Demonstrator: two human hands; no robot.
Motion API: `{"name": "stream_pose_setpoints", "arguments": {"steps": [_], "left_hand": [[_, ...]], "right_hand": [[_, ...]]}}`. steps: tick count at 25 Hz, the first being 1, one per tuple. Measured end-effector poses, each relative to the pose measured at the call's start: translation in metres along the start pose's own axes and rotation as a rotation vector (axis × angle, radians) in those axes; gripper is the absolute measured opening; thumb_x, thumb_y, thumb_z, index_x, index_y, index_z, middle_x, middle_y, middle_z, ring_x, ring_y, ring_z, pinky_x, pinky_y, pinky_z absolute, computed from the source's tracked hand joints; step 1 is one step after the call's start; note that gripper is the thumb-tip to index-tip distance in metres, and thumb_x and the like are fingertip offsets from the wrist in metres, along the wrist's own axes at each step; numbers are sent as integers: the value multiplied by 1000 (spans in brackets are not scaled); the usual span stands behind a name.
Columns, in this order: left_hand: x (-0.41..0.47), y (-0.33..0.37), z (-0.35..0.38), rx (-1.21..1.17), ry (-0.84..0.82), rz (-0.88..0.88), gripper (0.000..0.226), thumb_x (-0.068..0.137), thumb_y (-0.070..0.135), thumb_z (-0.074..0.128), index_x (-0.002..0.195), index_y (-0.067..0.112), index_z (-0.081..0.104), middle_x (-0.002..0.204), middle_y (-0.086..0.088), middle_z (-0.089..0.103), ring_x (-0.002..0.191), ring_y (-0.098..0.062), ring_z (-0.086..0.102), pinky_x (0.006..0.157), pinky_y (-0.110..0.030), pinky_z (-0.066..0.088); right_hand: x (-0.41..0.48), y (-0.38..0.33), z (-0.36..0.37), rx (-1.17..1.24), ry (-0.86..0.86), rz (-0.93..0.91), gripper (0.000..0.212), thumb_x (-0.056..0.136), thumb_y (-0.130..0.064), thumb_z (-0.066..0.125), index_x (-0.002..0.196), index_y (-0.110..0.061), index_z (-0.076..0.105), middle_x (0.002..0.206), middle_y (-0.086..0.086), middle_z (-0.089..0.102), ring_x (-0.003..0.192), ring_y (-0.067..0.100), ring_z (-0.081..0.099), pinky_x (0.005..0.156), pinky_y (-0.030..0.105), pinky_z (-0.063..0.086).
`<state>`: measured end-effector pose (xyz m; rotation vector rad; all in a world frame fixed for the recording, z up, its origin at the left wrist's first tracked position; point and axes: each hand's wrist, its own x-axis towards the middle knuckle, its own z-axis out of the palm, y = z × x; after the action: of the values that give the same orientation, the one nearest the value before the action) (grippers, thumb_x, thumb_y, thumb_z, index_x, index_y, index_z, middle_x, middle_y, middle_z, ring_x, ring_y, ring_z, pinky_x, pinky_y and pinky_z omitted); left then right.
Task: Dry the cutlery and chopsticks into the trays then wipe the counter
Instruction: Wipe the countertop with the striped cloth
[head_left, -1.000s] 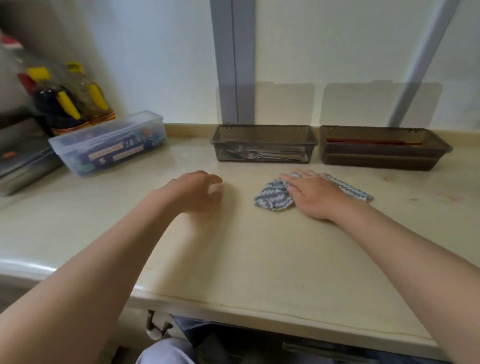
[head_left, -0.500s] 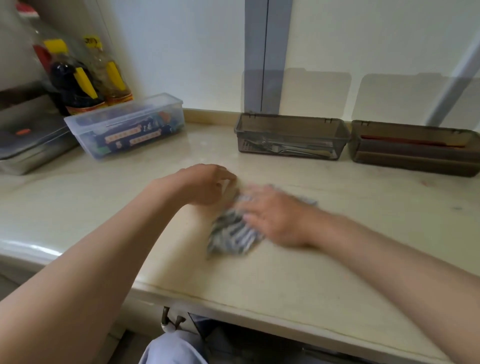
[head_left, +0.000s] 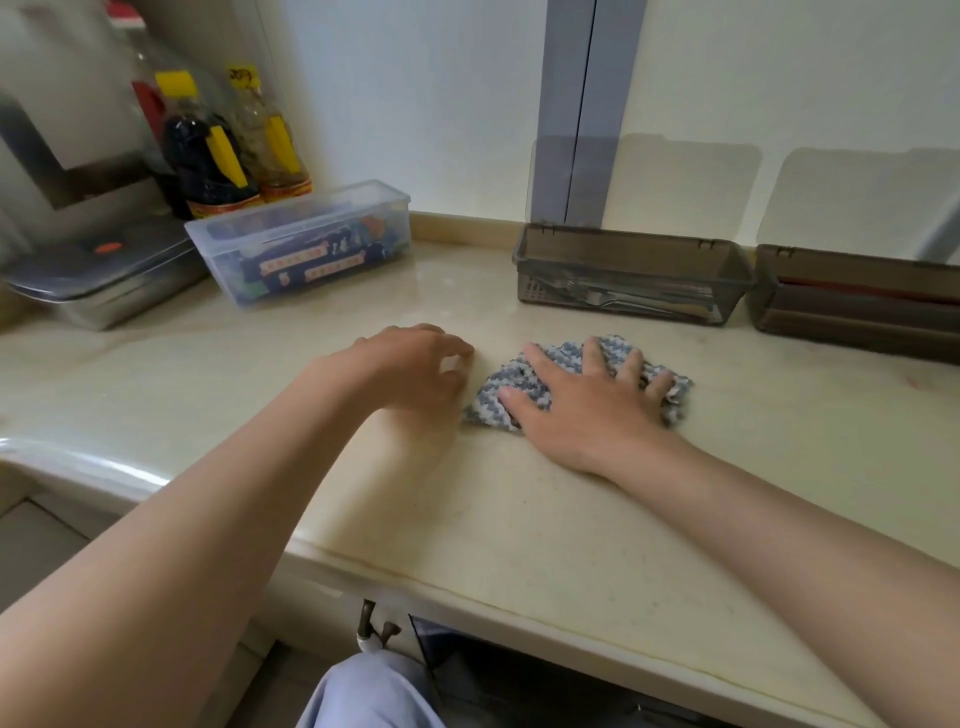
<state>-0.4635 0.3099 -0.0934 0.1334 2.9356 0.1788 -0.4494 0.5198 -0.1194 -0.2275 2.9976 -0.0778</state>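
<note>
A blue-and-white zigzag cloth (head_left: 524, 382) lies bunched on the beige counter (head_left: 493, 519). My right hand (head_left: 587, 405) presses flat on it with fingers spread. My left hand (head_left: 415, 364) rests on the counter just left of the cloth, its fingers loosely curled and holding nothing. Against the wall stand two smoky brown trays: the nearer tray (head_left: 628, 254) holds forks and other cutlery (head_left: 613, 301), and the right tray (head_left: 852, 322) holds red chopsticks (head_left: 872, 288).
A clear lidded box (head_left: 301, 244) with packets sits at the back left. Beside it are a steel container (head_left: 98, 280) and sauce bottles (head_left: 208, 156). The counter's front edge runs diagonally below my arms, with a hook (head_left: 371, 623) under it.
My right hand swept the cloth left toward my left hand, then back right and a little farther from me. The camera view shifted left. My left hand stayed put.
</note>
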Motion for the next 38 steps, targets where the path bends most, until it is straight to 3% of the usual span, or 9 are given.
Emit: {"name": "stream_pose_setpoints", "arguments": {"steps": [4,11,17,22,26,30,32,35,38], "left_hand": [[-3,-6,-1,12,-24,-15,50,95,58,41,144,55,37,159,15,32,139,-25,41,110,-50,38],[-7,-6,-3,52,-21,11,44,99,58,31,144,60,33,156,24,31,135,-27,39,106,-50,35],[-16,-12,-2,14,-6,-9,47,103,52,34,150,52,28,164,13,23,149,-25,26,115,-51,27],[-26,-29,2,10,10,-31,47,100,55,38,147,52,34,163,7,27,148,-27,29,115,-52,30],[-26,-37,3,9,-8,13,60,85,69,30,143,55,38,157,11,36,144,-24,37,111,-52,37],[-35,-51,-3,-61,3,3,50,93,45,47,143,48,45,159,5,36,143,-24,38,114,-50,35],[-44,-63,-3,-53,5,-8,47,98,39,51,143,50,44,159,5,36,142,-24,39,115,-51,34],[-62,-73,1,-55,15,-38,48,98,48,49,145,51,40,159,6,34,142,-25,39,114,-52,35],[-82,-70,15,-18,33,-34,52,102,54,33,153,46,29,164,6,24,150,-23,24,119,-49,26]], "right_hand": [[24,-12,-8,24,-55,-35,62,93,-75,18,152,-60,4,170,5,-5,150,52,-10,116,70,-7],[-99,-20,3,-8,-68,-712,52,103,-61,19,152,-58,3,167,-7,-13,151,27,-20,118,60,-18],[31,-4,-10,4,-2,-402,49,104,-57,16,152,-59,8,169,-10,0,156,26,-1,123,60,-1],[70,-12,-5,29,-14,-340,50,104,-56,18,153,-58,13,169,-9,2,156,29,0,123,59,-2],[5,-36,-8,23,-25,-522,51,104,-57,21,155,-52,13,169,-9,0,155,28,-5,124,55,-5],[-85,-63,1,-17,-53,-912,53,104,-54,28,156,-48,17,169,-4,5,155,25,-3,123,51,-11],[-78,-59,2,1,-66,-948,51,104,-54,29,154,-52,18,169,-7,7,155,21,-1,123,51,-9],[-12,-50,-4,87,-27,-764,46,105,-53,25,151,-55,22,167,-16,10,154,13,1,125,52,-3],[59,-43,-10,37,4,-545,47,104,-54,23,151,-57,20,167,-16,11,156,22,6,124,56,6]]}}
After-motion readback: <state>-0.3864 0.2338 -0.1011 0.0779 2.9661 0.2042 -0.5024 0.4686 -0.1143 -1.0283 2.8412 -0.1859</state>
